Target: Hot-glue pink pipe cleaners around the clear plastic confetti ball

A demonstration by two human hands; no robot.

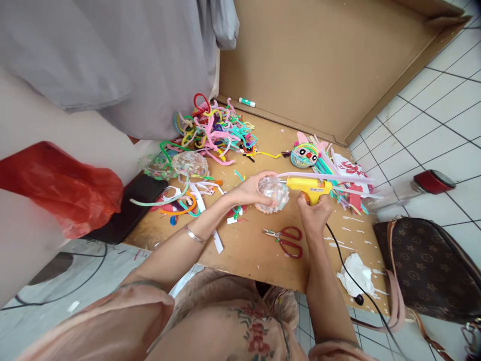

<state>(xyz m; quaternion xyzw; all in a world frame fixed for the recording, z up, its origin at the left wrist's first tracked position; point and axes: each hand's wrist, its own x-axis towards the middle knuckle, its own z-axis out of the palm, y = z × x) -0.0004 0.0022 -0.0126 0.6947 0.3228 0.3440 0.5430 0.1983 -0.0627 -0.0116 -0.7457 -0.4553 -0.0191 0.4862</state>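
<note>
Peach-coloured top [210, 321] with red flowers right below us, and we're at work: our left hand [251, 191] wraps round a clear, bumpy ball [276, 198] over the wooden table [240, 255], our right hand [315, 209] grips the yellow glue gun [309, 187], its nozzle [282, 181] right up at the ball's edge, touching or not we cannot tell! Nearer us lie red-handled scissors [287, 239], tips pointing left; beyond, we spot a bright heap of pipe cleaners [220, 134], and well to its right, a wide-eyed striped figure [305, 156]
</note>
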